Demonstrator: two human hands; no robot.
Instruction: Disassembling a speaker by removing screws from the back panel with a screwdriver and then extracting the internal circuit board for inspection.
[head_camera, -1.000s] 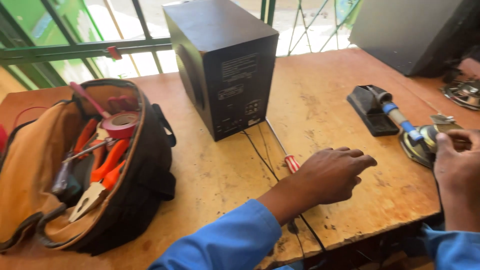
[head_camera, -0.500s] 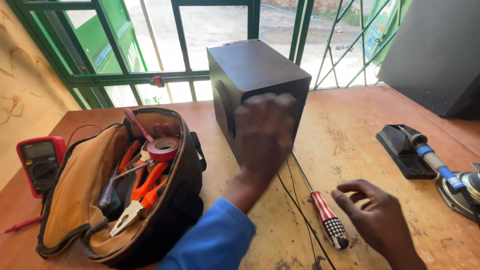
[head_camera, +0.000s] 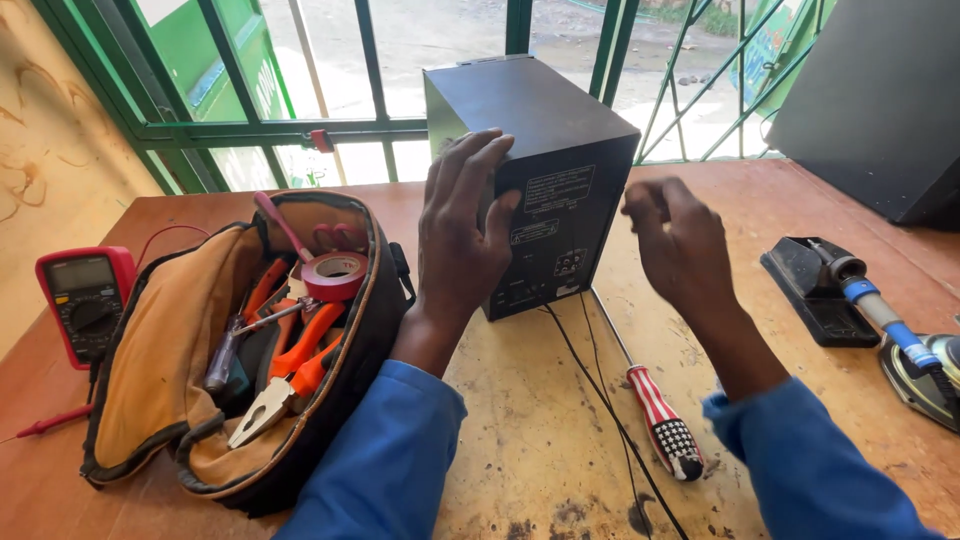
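Observation:
A black speaker box (head_camera: 540, 150) stands upright at the middle of the wooden table (head_camera: 540, 420), its labelled back facing me, with thin black cables running from it toward the front edge. My left hand (head_camera: 462, 235) lies flat against the box's left rear corner, fingers spread upward. My right hand (head_camera: 675, 240) hovers just right of the box with fingers loosely curled, holding nothing. A screwdriver (head_camera: 650, 400) with a red-and-white striped handle lies on the table below my right hand.
An open tool bag (head_camera: 240, 350) at left holds pliers, orange-handled tools and a red tape roll (head_camera: 335, 275). A red multimeter (head_camera: 85, 295) lies further left. A soldering iron (head_camera: 875, 300) on a black stand sits at right, a large dark box (head_camera: 880, 100) behind it. Green window bars run behind.
My left hand has settled against the speaker box's rear corner. My right hand rose from the table near the screwdriver to beside the box. The view tilted up slightly.

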